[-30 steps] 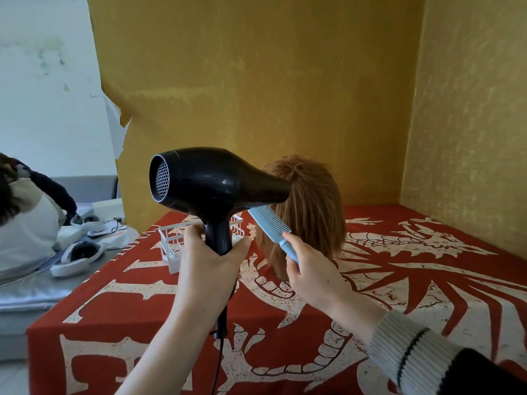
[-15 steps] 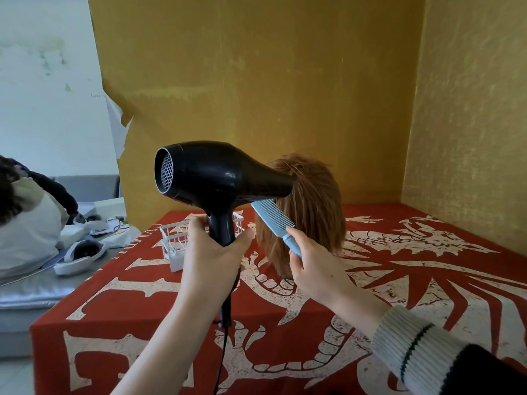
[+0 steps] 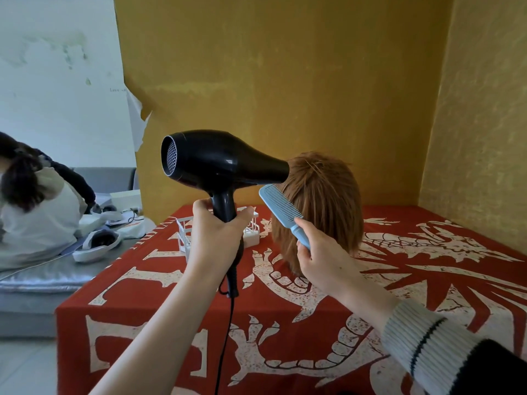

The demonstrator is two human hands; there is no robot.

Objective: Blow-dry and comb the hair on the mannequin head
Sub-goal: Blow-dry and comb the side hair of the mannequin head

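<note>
Red cloth with a white dragon print over the desk [image 3: 427,280], set into a corner of ochre-yellow walls [image 3: 285,81]. On the left, lower than the desk, a grey bed [image 3: 42,280] with a seated person [image 3: 34,212] in a pale top and white clutter beside them. Near the middle of the desk, upright, the mannequin head [image 3: 322,206], covered in straight ginger-brown hair, face not visible from here. Held in the air just left of it, a black hair dryer [image 3: 219,163], nozzle level and right at the upper left side of the hair, mesh intake turned toward the camera, black cord [image 3: 225,337] hanging down from the handle. Left hand [image 3: 219,238] wrapped round the dryer's handle, grip closed with thumb and fingers curled about it. Right hand [image 3: 322,258], in a ribbed grey cuff with a dark stripe, grip pinched shut round the handle of a light blue comb [image 3: 281,210], comb slanted up and left, its teeth against the hair just below the nozzle. Behind the left hand, on the cloth, a small white wire basket [image 3: 185,235], partly hidden.
</note>
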